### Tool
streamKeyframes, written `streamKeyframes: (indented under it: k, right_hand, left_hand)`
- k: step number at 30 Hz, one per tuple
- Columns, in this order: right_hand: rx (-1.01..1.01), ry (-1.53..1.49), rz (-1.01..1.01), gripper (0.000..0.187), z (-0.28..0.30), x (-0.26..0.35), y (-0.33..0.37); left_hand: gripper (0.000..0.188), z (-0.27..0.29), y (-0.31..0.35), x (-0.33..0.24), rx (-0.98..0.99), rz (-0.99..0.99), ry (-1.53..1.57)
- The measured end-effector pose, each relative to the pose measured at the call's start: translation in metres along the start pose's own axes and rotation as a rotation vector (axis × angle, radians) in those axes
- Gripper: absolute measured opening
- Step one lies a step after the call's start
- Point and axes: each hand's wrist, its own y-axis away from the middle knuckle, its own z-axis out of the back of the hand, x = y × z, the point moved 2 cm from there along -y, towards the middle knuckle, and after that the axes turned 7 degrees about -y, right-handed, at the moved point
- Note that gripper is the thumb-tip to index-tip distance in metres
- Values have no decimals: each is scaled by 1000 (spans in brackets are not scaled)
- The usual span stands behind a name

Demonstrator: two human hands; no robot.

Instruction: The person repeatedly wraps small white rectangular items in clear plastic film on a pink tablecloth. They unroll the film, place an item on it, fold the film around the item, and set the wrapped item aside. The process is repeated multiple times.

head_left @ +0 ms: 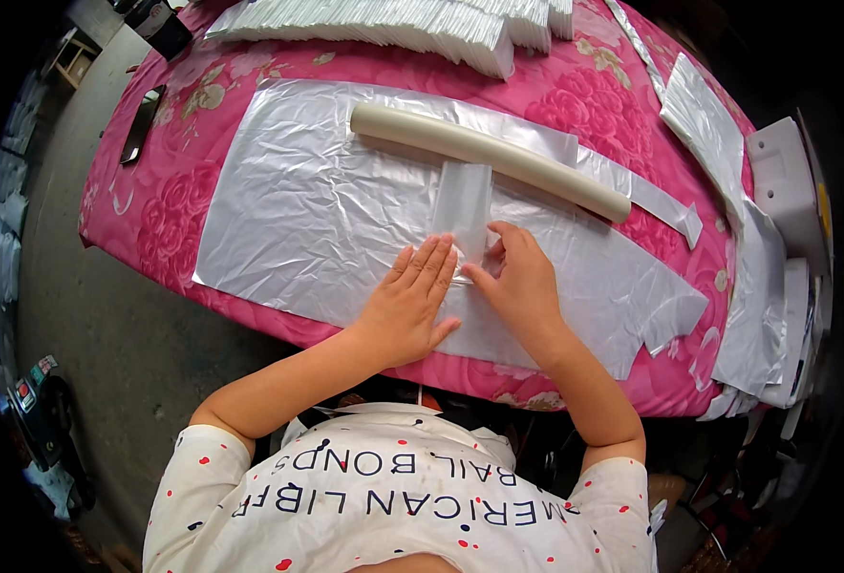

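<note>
With the left hand (408, 296) pressed flat, grip open, and the right hand (515, 277) pinching the clear film strip (464, 205) against the silvery sheet (298, 210) below the cream roll (489, 158), a tug could crease it.

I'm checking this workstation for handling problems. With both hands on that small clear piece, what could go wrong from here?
The clear strip is pressed flat only at its near end by the left hand and right hand, so its far end might lift or skew. The cream tube lies loose right behind it and might roll onto it.
</note>
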Motion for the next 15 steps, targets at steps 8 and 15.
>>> streamKeyframes:
  k: [8,15]
  right_hand:
    - [108,284,721,42,4,-16,-11]
    - [108,56,661,35,9,-21,-22]
  left_hand:
    - [36,7,-6,22,-252,-190,0]
    - [18,14,-15,23,-283,-209,23]
